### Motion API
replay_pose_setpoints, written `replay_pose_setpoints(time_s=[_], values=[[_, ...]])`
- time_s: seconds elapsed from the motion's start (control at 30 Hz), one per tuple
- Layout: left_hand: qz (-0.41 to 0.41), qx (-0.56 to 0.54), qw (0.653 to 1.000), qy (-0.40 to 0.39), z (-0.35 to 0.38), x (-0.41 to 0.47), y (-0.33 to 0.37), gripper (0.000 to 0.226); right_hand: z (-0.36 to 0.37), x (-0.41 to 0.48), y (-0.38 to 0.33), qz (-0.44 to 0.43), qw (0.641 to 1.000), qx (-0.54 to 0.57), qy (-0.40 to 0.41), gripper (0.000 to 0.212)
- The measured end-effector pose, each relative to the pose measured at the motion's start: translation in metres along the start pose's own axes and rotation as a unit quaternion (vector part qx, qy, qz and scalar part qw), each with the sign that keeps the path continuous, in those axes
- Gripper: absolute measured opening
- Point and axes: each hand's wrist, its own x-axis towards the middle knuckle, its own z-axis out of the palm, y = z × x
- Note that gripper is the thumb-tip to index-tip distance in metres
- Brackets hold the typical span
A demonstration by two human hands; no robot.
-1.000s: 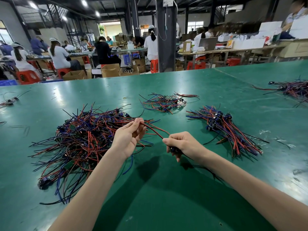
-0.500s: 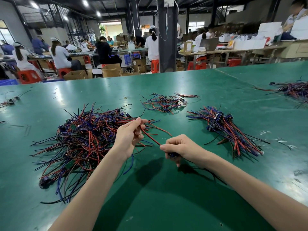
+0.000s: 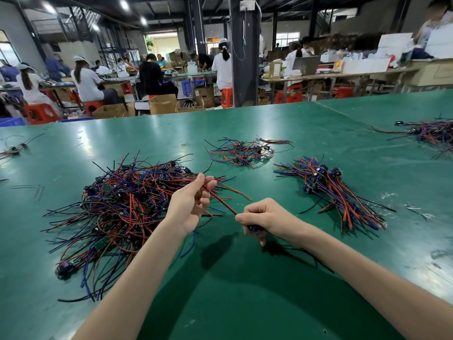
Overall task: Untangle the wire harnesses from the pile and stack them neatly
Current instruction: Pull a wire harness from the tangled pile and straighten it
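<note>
A big tangled pile of red, blue and black wire harnesses (image 3: 122, 212) lies on the green table (image 3: 245, 303) at the left. One wire harness (image 3: 224, 202) is stretched between my hands above the table. My left hand (image 3: 191, 202) pinches its red and black wires near the pile's right edge. My right hand (image 3: 264, 218) grips its dark connector end, which shows below the fingers. A stack of aligned harnesses (image 3: 328, 190) lies to the right of my right hand.
A smaller loose bunch of harnesses (image 3: 242, 152) lies farther back in the middle. Another bunch (image 3: 426, 133) sits at the far right, and a few stray wires (image 3: 14, 149) at the far left. Workers sit at benches beyond the table's far edge.
My right hand has drifted slightly left and toward my left hand, so the harness span between them is shorter. My left hand keeps its pinch in about the same place.
</note>
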Motion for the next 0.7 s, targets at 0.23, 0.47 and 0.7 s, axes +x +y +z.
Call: replay_pose_setpoints(time_s=[0.23,0.47,0.7], values=[[-0.023,-0.038,0.999,-0.016,0.0,0.003,0.002,0.02,0.0,0.001,0.0,0.002,1.0,-0.006,0.001,0.033],[0.182,0.359,0.915,0.016,-0.008,0.004,-0.001,0.033,0.0,0.003,0.004,0.005,1.0,-0.022,-0.008,0.039],[0.239,0.475,0.847,0.018,-0.015,0.009,-0.001,0.037,0.003,0.004,0.006,0.006,0.999,-0.029,-0.016,0.038]])
